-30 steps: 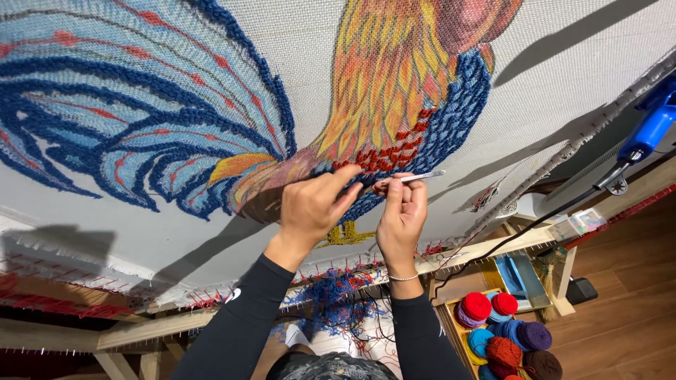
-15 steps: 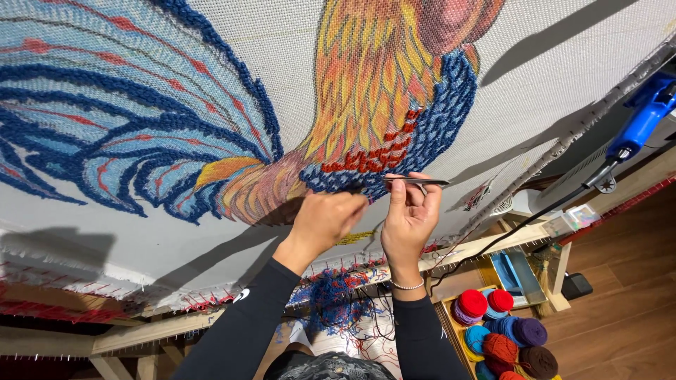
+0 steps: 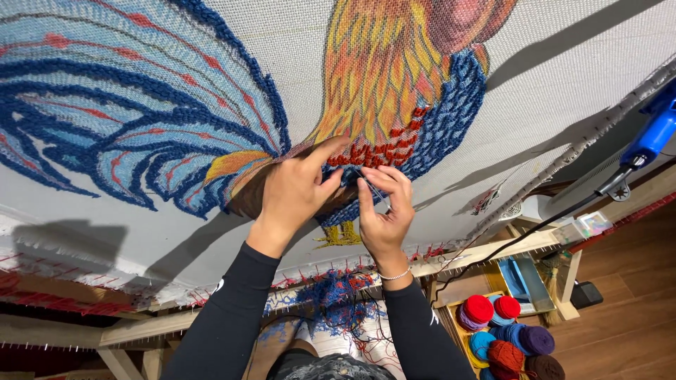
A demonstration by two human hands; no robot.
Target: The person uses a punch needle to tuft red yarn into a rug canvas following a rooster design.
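Work surface: a stretched tufting cloth (image 3: 563, 63) fills most of the head view, carrying a rooster design (image 3: 366, 91) with blue tail loops on one side and an orange-and-red body at centre.
Left hand: the left hand (image 3: 296, 193) lies flat-fingered against the cloth at the lower edge of the body, index finger extended along the row of red tufts (image 3: 384, 144); it grips nothing.
Right hand: the right hand (image 3: 386, 207) sits just beside the left, fingers curled around a thin metal tool (image 3: 372, 184) (small scissors or similar; its kind cannot be told), the tip touching the blue yarn below the red tufts.
Frame: a wooden frame rail (image 3: 486, 250) runs under the cloth edge.
Tufting gun: a blue tufting gun (image 3: 658, 130) hangs at the right edge of the view, well apart from both hands.
Yarn stock: yarn balls (image 3: 503, 331) in red, blue, purple and brown sit in a box on the wooden floor.
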